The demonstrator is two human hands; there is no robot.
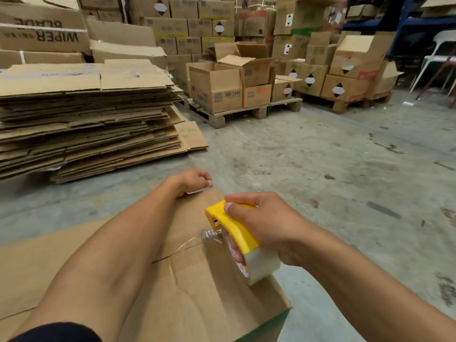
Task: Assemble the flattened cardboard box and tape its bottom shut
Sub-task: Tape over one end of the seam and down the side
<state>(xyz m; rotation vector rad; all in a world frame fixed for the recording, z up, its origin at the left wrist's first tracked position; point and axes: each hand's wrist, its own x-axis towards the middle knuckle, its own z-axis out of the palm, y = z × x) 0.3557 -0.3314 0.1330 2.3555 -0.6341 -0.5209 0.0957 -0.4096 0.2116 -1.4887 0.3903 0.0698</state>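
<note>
Here, left hand (pixel 191 181) pinches the box (pixel 197 280) edge; right hand (pixel 261 225) grips a half-hidden tape dispenser (pixel 232 225).

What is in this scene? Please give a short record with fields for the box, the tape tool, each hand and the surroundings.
box: cardboard box on the concrete floor, flaps closed, seam facing up
tool: yellow tape dispenser with a clear tape roll
right hand: right hand grips the dispenser above the seam
left hand: left hand presses at the box's far edge
surroundings: stack of flattened cartons at left, open boxes on a wooden pallet behind
</note>
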